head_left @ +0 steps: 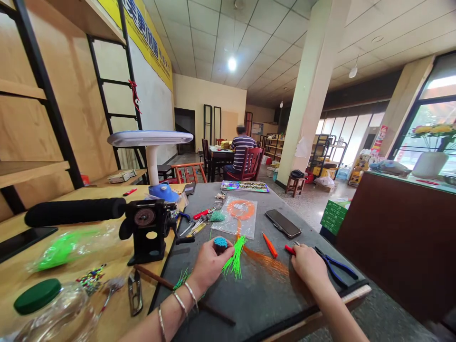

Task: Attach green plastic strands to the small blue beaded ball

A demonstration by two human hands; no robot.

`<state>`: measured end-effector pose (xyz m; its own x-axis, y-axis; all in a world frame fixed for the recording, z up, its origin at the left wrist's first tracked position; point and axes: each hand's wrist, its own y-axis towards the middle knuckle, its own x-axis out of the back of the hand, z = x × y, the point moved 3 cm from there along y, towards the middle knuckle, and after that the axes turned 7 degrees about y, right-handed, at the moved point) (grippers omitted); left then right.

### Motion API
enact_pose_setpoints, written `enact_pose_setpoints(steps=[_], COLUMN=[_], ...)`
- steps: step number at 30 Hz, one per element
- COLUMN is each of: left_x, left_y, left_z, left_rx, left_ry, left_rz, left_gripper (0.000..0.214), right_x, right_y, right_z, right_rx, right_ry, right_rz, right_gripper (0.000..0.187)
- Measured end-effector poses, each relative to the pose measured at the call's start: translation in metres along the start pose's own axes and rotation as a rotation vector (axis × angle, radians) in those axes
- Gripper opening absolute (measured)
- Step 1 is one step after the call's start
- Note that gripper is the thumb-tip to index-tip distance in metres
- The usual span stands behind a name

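My left hand (208, 266), with bangles on its wrist, is closed around a small dark round piece with a blue beaded-looking end (220, 242). Bright green strands (235, 259) fan out beside its fingertips; whether they join the piece is hidden. At the right, the fingers of my right hand (309, 266) close on a small red-handled tool (289, 250) lying on the dark mat (256, 299). Blue-handled pliers (337, 268) lie just right of that hand. Between the hands are orange strands (267, 260) and an orange pen-like tool (270, 245).
A phone (283, 223) and a clear bag with an orange coil (242, 209) lie farther back. On the left stand a black hand-cranked device (147, 232) and a green-lidded jar (37, 297), near metal snips (135, 292). A person (243, 149) sits at a far table.
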<state>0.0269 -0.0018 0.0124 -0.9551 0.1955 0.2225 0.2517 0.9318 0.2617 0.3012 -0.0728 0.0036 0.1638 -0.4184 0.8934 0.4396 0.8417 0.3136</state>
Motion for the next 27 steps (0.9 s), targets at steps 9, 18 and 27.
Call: enact_pose_setpoints(steps=[9,18,27], left_x=[0.002,0.001,-0.002], left_y=[0.002,-0.003,-0.006], left_z=[-0.003,-0.01,-0.011], left_rx=[-0.096,-0.176,-0.242], left_ry=[0.031,0.121,0.205], left_rz=[0.019,0.045,0.088], left_gripper=[0.014,0.015,0.015], right_x=[-0.016,-0.053,-0.058], right_y=[-0.018,-0.05,-0.046], right_z=[0.045,0.117,0.122], right_rx=[-0.021,-0.363,-0.392], right_ry=[1.029,1.501,1.433], right_rz=[0.148,0.498,0.477], right_gripper=[0.017,0.064,0.052])
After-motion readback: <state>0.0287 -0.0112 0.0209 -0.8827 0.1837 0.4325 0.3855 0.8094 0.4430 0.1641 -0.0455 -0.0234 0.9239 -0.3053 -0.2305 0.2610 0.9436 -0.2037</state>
